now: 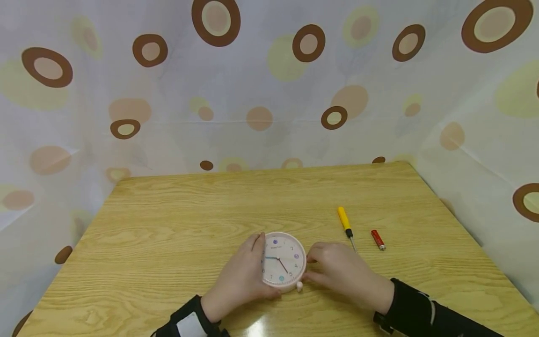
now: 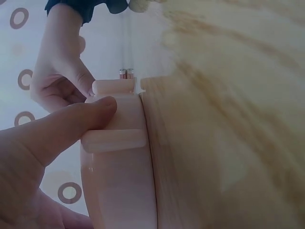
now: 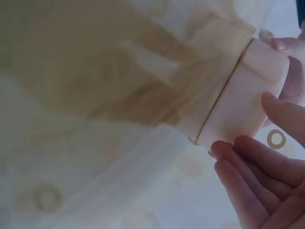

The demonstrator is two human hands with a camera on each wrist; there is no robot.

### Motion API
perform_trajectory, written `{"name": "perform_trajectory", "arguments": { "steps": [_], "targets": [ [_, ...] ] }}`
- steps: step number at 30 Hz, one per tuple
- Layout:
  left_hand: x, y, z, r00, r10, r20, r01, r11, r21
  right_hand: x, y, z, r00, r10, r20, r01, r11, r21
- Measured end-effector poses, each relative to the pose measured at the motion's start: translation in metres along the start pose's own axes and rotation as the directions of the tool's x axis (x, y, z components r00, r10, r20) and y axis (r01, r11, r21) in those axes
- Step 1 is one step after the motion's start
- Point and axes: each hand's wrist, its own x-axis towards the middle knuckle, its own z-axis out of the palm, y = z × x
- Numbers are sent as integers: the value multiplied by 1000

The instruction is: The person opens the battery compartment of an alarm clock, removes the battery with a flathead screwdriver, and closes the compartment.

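A round pale pink alarm clock [image 1: 286,252] lies face up on the wooden table, with numerals and coloured hands on its dial. My left hand [image 1: 242,271] grips its left side and covers part of the dial's edge. In the left wrist view the left thumb [image 2: 102,112] presses the clock's side between two stubby feet, one foot [image 2: 114,140] nearer the camera. My right hand [image 1: 343,267] is at the clock's right side, its fingertips against or very close to the rim. In the right wrist view these fingers [image 3: 252,181] are extended and only slightly bent.
To the right of the clock lies a screwdriver [image 1: 344,220] with a yellow handle, its shaft tip partly behind the right hand. Further right is a red battery [image 1: 378,239]. A patterned curtain [image 1: 257,84] hangs behind the table [image 1: 189,210] and along its sides.
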Motion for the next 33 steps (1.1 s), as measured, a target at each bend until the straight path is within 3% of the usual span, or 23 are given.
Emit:
{"name": "perform_trajectory", "arguments": {
  "steps": [3,9,19,33],
  "targets": [
    [0,1,-1,1000,1,12,-1,1000,-1,0,-1,-1,1000,-17,-7,17,998,-57],
    [-2,1,-3,999,-6,38,6,1000,-17,0,-2,1,985,-139,-100,126,985,-121],
    [0,-3,-8,997,-26,68,32,996,-88,2,0,1,976,-216,-37,207,965,-158],
    [15,-12,-11,994,-40,101,55,987,-149,13,11,3,946,-304,-110,278,939,-204]
  ]
}}
